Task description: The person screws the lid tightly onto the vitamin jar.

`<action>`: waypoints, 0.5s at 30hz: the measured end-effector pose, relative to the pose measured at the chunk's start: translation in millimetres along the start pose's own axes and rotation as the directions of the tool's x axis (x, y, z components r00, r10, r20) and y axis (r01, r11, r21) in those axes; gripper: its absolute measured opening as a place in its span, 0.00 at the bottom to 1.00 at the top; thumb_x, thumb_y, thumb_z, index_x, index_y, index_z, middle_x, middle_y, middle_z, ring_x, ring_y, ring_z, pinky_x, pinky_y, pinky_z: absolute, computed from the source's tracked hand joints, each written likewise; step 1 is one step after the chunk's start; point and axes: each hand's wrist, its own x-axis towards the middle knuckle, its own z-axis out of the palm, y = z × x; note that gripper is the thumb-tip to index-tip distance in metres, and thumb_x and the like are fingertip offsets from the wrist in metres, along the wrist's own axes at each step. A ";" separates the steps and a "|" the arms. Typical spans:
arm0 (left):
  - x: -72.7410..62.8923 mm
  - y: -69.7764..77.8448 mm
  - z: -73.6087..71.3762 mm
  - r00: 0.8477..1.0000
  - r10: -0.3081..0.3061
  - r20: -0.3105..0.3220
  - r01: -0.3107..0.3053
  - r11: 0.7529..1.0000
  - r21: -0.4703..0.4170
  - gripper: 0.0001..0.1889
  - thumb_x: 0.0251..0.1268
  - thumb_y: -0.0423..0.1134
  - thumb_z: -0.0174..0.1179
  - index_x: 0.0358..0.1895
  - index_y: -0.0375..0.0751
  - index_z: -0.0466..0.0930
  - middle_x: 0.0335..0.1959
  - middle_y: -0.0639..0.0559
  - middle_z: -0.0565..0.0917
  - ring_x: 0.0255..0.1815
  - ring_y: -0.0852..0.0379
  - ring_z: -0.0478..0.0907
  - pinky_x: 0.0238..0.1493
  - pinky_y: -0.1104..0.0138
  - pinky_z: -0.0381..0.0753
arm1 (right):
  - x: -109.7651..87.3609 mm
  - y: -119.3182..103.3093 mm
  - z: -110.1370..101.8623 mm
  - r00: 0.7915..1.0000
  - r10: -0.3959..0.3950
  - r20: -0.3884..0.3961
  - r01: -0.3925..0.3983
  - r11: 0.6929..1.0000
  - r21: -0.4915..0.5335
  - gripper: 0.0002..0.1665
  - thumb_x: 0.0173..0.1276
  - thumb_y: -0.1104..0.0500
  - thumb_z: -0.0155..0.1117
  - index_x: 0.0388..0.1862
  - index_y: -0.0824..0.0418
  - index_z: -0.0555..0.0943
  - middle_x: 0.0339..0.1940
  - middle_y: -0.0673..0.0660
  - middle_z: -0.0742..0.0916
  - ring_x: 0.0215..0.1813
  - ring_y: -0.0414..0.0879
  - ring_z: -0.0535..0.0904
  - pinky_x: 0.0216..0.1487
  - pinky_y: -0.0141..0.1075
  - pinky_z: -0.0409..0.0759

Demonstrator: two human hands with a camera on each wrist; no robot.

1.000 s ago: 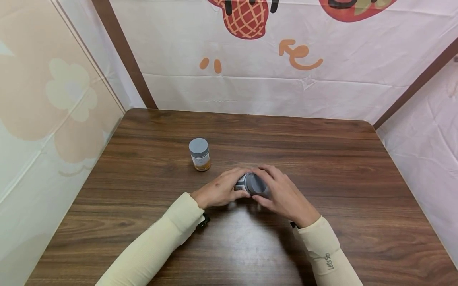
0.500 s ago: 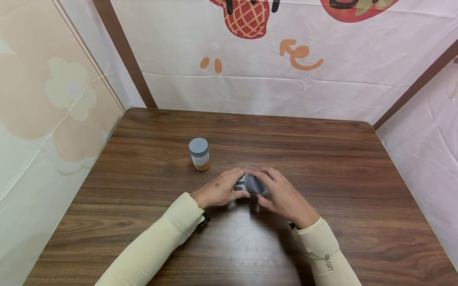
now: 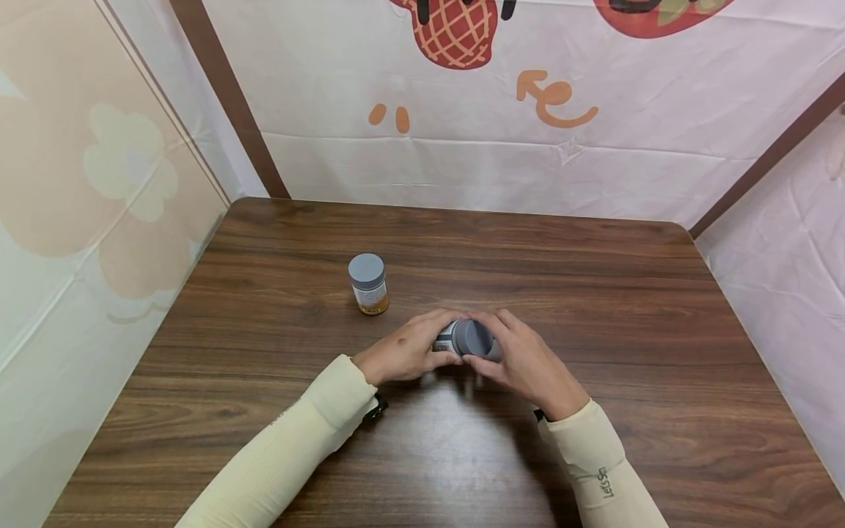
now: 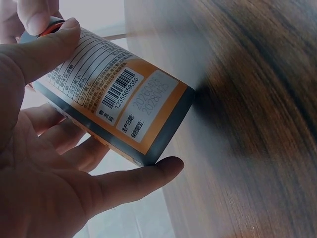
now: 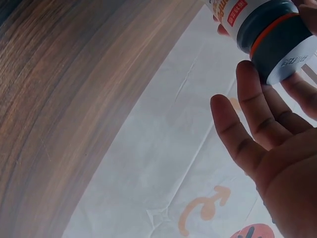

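Bottle (image 4: pixel 116 96) in two hands (image 3: pixel 411 347) (image 3: pixel 529 365), second bottle (image 3: pixel 368 284) upright

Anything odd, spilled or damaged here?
Nothing stands out. One grey-lidded white-and-orange cylindrical jar stands upright on the brown wood-grain table. A similar jar is tilted, but the left hand grips it while the right hand touches its lid. No spill or damage shows.

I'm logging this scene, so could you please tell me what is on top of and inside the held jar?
A grey lid covers the top of the held jar; whatever is inside cannot be seen.
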 end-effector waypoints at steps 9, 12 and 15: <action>0.8 0.2 0.3 1.000 -0.009 0.006 0.009 1.000 0.004 0.30 0.65 0.39 0.69 0.69 0.41 0.69 0.62 0.48 0.76 0.55 0.56 0.75 0.57 0.60 0.75 | 0.4 1.0 -2.5 0.999 -0.015 0.033 0.015 1.000 0.003 0.35 0.60 0.53 0.78 0.64 0.58 0.76 0.47 0.53 0.80 0.40 0.44 0.78 0.39 0.37 0.79; 0.4 0.3 0.1 1.000 -0.006 0.006 0.006 1.000 0.008 0.30 0.65 0.40 0.69 0.69 0.42 0.69 0.63 0.48 0.76 0.56 0.56 0.75 0.57 0.60 0.75 | 0.9 2.0 -2.7 0.998 -0.058 0.027 0.057 0.998 0.004 0.34 0.59 0.56 0.79 0.63 0.58 0.77 0.50 0.53 0.80 0.44 0.43 0.78 0.44 0.37 0.80; 0.5 0.0 -0.2 1.000 -0.003 0.009 0.003 1.000 -0.001 0.29 0.65 0.40 0.69 0.68 0.43 0.70 0.61 0.49 0.76 0.54 0.57 0.75 0.55 0.61 0.75 | 1.7 2.6 -3.4 0.995 -0.093 0.029 0.093 0.996 0.006 0.35 0.58 0.59 0.80 0.63 0.59 0.76 0.53 0.54 0.80 0.50 0.44 0.78 0.49 0.39 0.79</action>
